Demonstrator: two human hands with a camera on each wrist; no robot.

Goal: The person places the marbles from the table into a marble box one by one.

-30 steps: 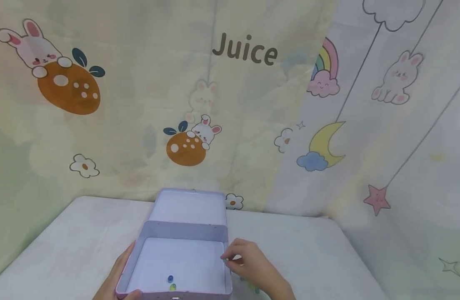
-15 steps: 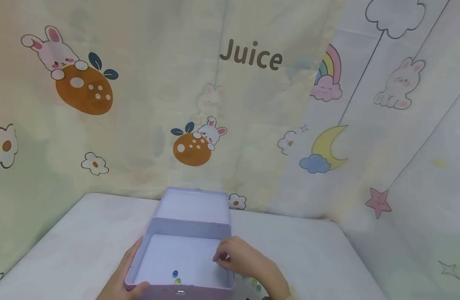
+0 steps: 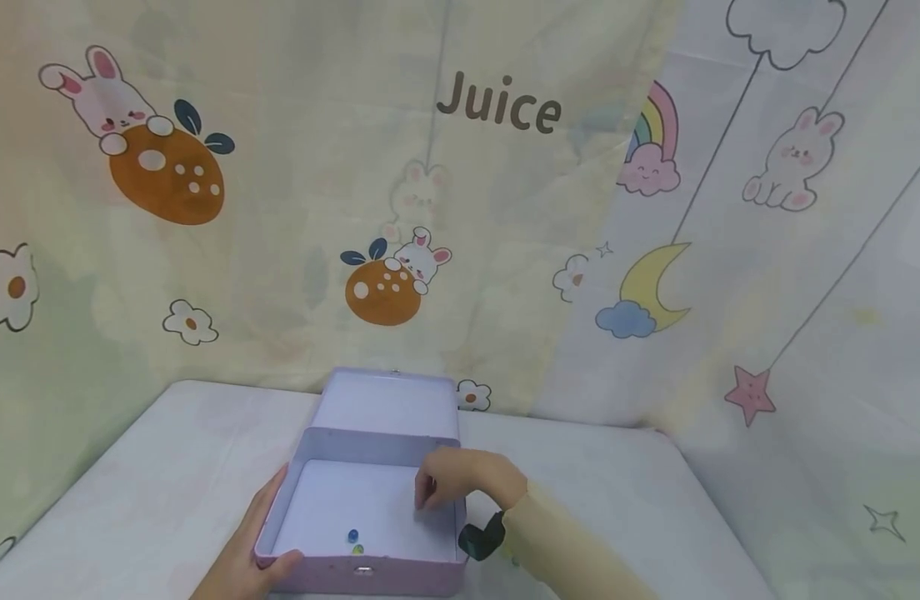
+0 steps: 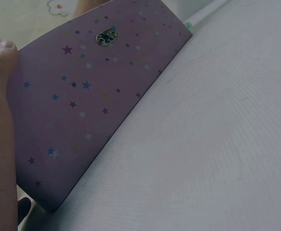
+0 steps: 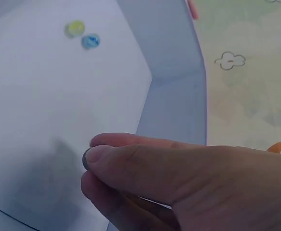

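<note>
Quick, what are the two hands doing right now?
Left hand: grips the front corner of the purple box.
Right hand: over the inside of the box, fingertips pinched together on something small and dark, maybe a marble.

Only one readable text: "Juice", brown letters, printed on the pale yellow-green cartoon-print fabric backdrop, upper centre in head view. No other words, nos. or brand marks legible: none on the lilac star-print metal box, whose small metal clasp shows no readable lettering.
</note>
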